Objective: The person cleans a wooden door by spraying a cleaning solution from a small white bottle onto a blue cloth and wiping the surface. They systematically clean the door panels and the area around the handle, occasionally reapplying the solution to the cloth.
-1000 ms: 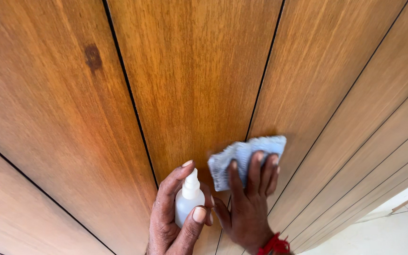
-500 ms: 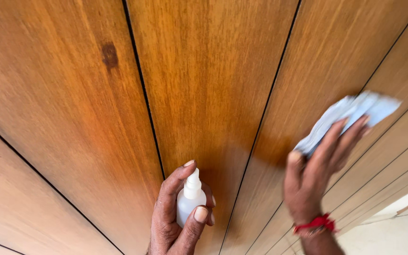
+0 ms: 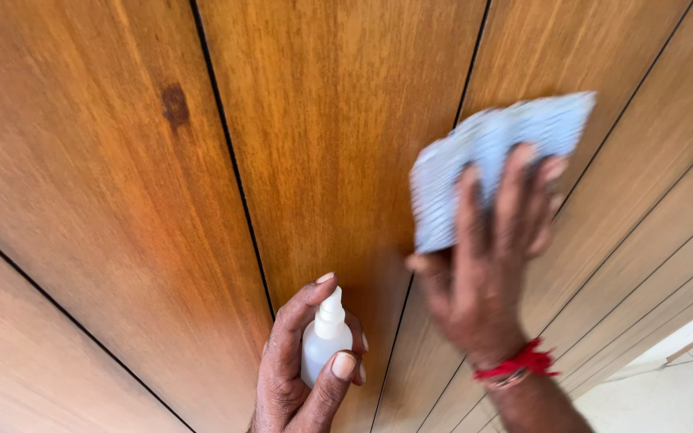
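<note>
Here we face a tall wall of wooden panels [image 3: 106, 208], warm brown boards split by thin dark grooves [image 3: 230, 160], with a dark knot [image 3: 174, 104] high on the left board and a strip of pale tiled floor [image 3: 683, 385] at the lower right.

Our right hand [image 3: 483, 265] presses a pale blue cloth [image 3: 491, 156] flat against the boards, just right of the middle groove. The fingers are spread over the cloth's lower part and the thumb tucks under its bottom edge, so the hand is clamped on it; hand and cloth are blurred. A red thread band [image 3: 519, 365] circles that wrist. The cloth is folded into a rough oblong, and its long axis runs from lower left to upper right, the far corner pointing up toward the right-hand boards.

To wipe well, we judge it best to keep the palm flat behind the cloth, press evenly, stroke along the grain, and run an edge into each groove.

Our left hand [image 3: 298, 377] sits low at the centre, closed around a small white spray bottle [image 3: 324, 341]. The bottle stands nearly upright, long axis vertical with a slight tilt, nozzle at the top aimed at the wood just ahead. The forefinger curls over the cap. The two hands are near each other but not touching.
</note>
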